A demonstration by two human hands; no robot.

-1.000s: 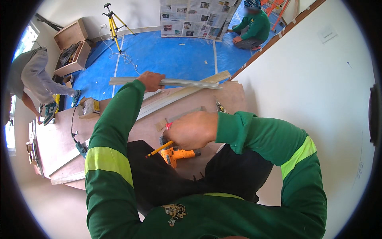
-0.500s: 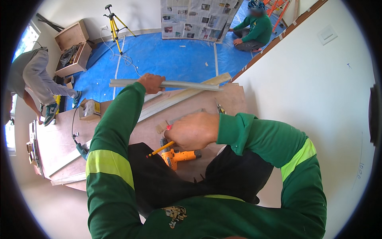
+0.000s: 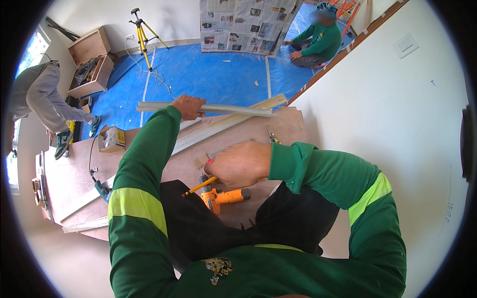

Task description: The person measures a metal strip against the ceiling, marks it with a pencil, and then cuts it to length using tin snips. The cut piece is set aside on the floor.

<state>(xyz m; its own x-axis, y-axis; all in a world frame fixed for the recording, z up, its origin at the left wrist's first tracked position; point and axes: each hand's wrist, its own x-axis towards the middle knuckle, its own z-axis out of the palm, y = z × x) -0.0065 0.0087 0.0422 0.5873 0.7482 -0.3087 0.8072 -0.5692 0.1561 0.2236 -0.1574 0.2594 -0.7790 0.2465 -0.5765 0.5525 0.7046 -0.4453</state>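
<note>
While the left hand (image 3: 188, 107) is gripping a grey strip (image 3: 237, 109) near the far edge of the board (image 3: 291, 130), fingers clamped around it, the right hand (image 3: 242, 163) is holding a pencil (image 3: 200, 186), fingers curled on it, orange drill (image 3: 226, 196) lying below.

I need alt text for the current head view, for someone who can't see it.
A person's left hand grips a long grey metal strip, while the right hand holds a slim yellow pencil near an orange power drill on a brownish flat board. Further off are a blue plastic floor sheet, a yellow-legged tripod and two co-workers.
</note>
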